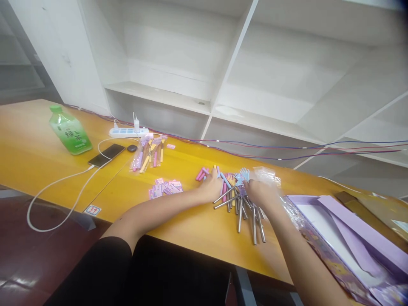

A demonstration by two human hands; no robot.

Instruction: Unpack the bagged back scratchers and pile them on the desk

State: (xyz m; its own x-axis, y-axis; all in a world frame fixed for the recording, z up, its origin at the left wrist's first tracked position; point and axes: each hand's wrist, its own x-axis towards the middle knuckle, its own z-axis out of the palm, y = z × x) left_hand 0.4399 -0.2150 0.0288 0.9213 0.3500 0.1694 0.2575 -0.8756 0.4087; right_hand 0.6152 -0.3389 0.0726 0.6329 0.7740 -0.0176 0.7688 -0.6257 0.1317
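Several back scratchers with hand-shaped heads and metal rods lie in a loose pile on the table. My left hand is at the left of the pile, its fingers curled round a pastel handle; the fingertips are partly hidden. Loose pink handles lie just beyond it. At the right side of the pile, my right hand is closed at a blue hand-shaped head, its fingers partly out of sight. Yellow and pink heads show between the hands.
Left of the pile lie small printed cards and bagged back scratchers. Farther left are a phone with a white cable, a power strip and a green bottle. A purple box and clear plastic bags are at right.
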